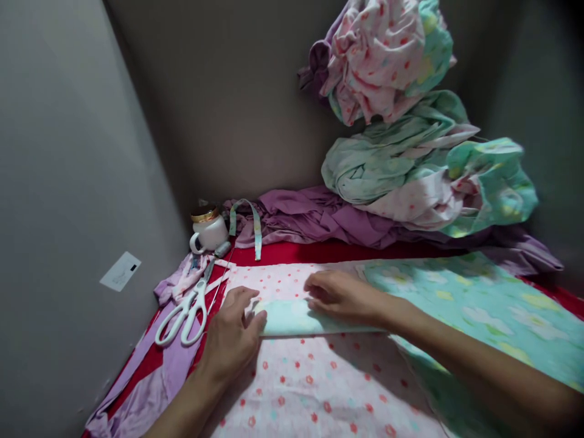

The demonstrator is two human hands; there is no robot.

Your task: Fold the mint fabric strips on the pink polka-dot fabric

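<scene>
Upper right of frame: tall heap of crumpled pink, mint and purple cloth [401, 121] against the grey wall. Lower centre: flat pink cotton sheet with red dots [319, 383] over the red table cover [319, 250]. On it, centre frame, a folded strip of mint-green floral fabric [292, 319]. Left hand [230, 337] at its left end, fingers together, thumb on the fold. Right hand [340, 295] presses its top edge, fingers flat and close. Left centre: white-handled scissors [182, 313]. Strip looks light, limp, likely to unfold; best gripped along the creased edge.
</scene>
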